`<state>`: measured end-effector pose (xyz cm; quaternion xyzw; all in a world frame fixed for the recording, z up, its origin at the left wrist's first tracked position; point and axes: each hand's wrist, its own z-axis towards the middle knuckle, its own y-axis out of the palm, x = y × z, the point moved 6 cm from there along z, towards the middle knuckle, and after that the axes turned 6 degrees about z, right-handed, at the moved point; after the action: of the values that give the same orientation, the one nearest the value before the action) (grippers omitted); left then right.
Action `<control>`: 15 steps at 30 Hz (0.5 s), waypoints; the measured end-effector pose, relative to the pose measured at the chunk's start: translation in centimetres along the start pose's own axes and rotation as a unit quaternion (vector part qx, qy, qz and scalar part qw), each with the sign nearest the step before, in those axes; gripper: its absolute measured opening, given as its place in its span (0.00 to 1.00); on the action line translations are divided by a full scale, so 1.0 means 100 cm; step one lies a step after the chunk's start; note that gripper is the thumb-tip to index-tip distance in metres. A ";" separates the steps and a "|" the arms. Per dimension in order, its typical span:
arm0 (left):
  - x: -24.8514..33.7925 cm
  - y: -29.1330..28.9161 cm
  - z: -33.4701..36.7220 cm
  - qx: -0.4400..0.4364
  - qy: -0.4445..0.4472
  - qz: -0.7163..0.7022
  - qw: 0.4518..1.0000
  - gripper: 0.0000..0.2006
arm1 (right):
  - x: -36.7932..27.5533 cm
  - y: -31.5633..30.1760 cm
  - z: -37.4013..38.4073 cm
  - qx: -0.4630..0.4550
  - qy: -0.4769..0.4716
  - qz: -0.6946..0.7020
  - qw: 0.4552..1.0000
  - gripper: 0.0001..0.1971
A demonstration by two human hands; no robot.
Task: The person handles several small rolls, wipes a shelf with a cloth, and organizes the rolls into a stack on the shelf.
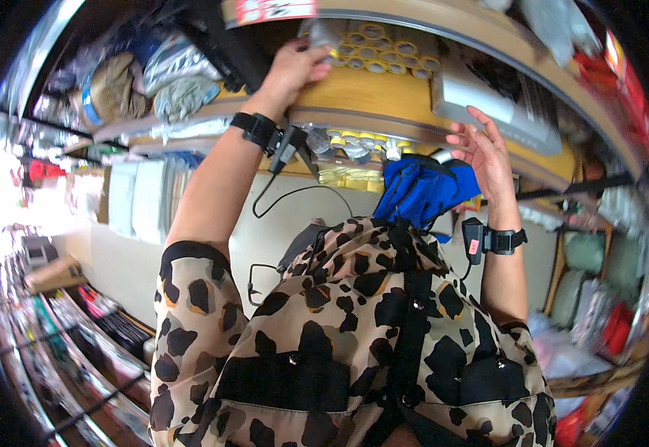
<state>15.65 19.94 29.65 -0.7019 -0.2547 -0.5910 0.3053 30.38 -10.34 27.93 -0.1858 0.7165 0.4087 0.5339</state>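
My left hand (296, 71) is up at the shelf, its fingers curled against a blurred grey, shiny thing (324, 34). What exactly the fingers grip there cannot be made out. Just right of it, several rolls with yellow rims (375, 52), which look like tape, lie stacked with their round ends toward me. My right hand (484, 153) is raised in front of the shelf edge, fingers apart and holding nothing. Closest to it are a white and grey box (481, 100) on the shelf and a blue cloth-like item (425, 190) below.
The wooden shelf (369, 89) crosses in front of me, with a lower level of more yellow-rimmed rolls (361, 140). Folded clothing in plastic (183, 82) fills the left shelf. Racks of goods (78, 357) stand at lower left; bagged items (600, 313) sit at right.
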 end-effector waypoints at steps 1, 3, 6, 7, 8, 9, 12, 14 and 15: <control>0.004 0.003 0.009 0.017 -0.017 0.027 0.999 0.13 | 0.000 -0.012 -0.008 0.015 -0.008 0.002 1.000 0.18; -0.012 -0.013 0.043 0.021 -0.022 0.010 0.999 0.08 | 0.005 -0.027 -0.022 0.025 -0.011 0.028 0.999 0.17; -0.001 0.006 0.066 -0.010 0.015 0.041 0.999 0.07 | 0.014 -0.063 -0.045 0.082 -0.018 0.046 0.995 0.16; 0.002 0.012 0.073 -0.001 0.025 0.049 0.998 0.07 | 0.018 -0.073 -0.054 0.106 -0.014 0.050 0.993 0.16; 0.005 0.027 0.078 -0.004 0.008 0.055 0.998 0.07 | 0.024 -0.087 -0.064 0.130 -0.017 0.061 0.989 0.16; 0.004 0.030 0.084 0.000 -0.006 0.071 0.997 0.07 | 0.028 -0.092 -0.071 0.140 -0.021 0.069 0.988 0.16; -0.004 0.020 0.114 0.007 0.007 0.070 0.997 0.08 | 0.041 -0.101 -0.082 0.174 -0.018 0.086 0.981 0.16; -0.015 0.010 0.136 0.022 0.000 0.072 0.997 0.08 | 0.048 -0.110 -0.091 0.199 -0.019 0.099 0.975 0.15; -0.015 0.000 0.146 0.005 0.014 0.111 0.994 0.08 | 0.053 -0.113 -0.092 0.203 -0.021 0.110 0.973 0.15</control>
<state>25.22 30.62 26.51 -0.7162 -0.1737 -0.5619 0.3757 30.78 -23.42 19.59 0.0153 0.7891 0.3144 0.5275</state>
